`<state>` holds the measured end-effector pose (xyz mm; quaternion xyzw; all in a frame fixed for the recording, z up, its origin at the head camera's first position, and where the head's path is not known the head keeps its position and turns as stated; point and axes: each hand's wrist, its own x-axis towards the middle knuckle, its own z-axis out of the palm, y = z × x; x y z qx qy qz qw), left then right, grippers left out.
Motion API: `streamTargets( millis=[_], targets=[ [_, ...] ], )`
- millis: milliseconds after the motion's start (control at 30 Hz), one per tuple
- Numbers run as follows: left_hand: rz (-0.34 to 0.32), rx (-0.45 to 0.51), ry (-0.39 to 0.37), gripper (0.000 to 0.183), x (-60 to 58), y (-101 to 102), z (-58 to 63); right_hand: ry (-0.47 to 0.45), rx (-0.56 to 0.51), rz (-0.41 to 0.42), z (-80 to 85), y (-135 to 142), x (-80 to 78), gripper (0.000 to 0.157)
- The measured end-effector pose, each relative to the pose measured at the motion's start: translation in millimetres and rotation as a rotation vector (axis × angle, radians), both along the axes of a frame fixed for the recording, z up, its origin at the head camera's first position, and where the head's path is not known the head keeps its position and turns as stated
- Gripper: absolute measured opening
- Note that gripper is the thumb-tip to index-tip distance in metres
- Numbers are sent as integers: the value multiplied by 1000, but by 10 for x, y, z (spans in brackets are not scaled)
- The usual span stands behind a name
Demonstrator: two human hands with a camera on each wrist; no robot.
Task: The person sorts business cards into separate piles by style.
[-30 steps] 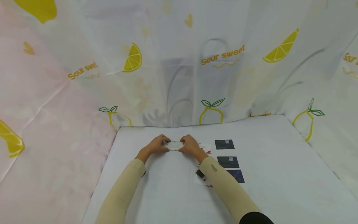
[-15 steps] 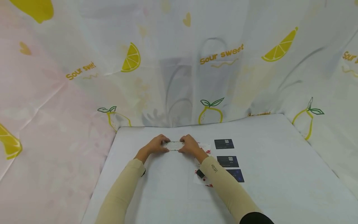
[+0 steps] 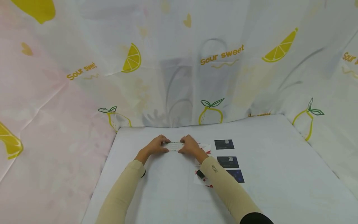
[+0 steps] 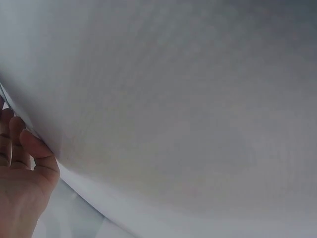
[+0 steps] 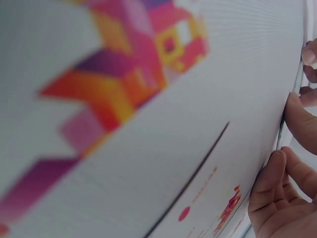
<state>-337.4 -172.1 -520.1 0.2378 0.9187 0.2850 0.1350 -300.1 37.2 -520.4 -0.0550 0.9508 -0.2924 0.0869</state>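
Observation:
A small white card with a dark patterned border [image 3: 174,146] lies at or just above the white tabletop, near its far side; I cannot tell which. My left hand [image 3: 158,145] pinches its left end between thumb and fingers. At the right end, my right hand [image 3: 190,145] grips it the same way. The left wrist view shows the left hand [image 4: 25,178] at its lower left edge, beside a broad stretch of white surface. Fingers of both hands appear along the right side of the right wrist view, the right hand [image 5: 277,203] lowest.
White cards with red print [image 3: 206,148] lie partly under my right forearm. To their right are three dark cards, at the back [image 3: 224,144], in the middle [image 3: 227,162] and in front [image 3: 237,176]. A lemon-print curtain [image 3: 173,93] rises behind the table [image 3: 279,186].

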Motion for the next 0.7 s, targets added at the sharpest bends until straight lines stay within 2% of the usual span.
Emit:
streamTargets(
  millis=[200,400,700],
  targets=[
    [-27,43,33,44,45,-30,25,37,79,62,-13,-22,10,51],
    [9,21,8,44,55,-10,-4,32,88,76,-6,-28,33,52],
    [9,-2,19,42,45,-4,-14,36,88,65,-4,-23,29,53]
  ],
)
